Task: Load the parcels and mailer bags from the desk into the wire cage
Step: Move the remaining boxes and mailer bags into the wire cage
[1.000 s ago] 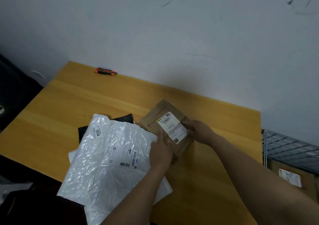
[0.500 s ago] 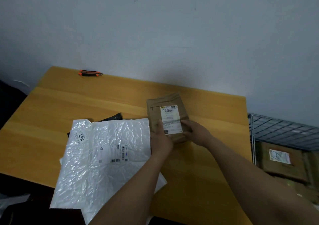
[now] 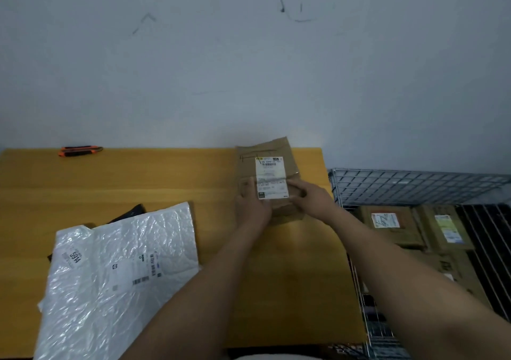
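Parcel point(image 3: 266, 163) held by both hands, long axis pointing toward wall.

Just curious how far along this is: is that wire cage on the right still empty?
Not empty. Through the wire cage, at least two brown parcels with labels already lie inside.

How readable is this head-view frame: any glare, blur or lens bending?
Head view: dim, soft overall; the brown parcel label text is smeared and unreadable; sheen speckles the white mailer bag; the wide lens bows the desk far edge and the forearms; both hands, left hand and right hand, look slightly motion-blurred.
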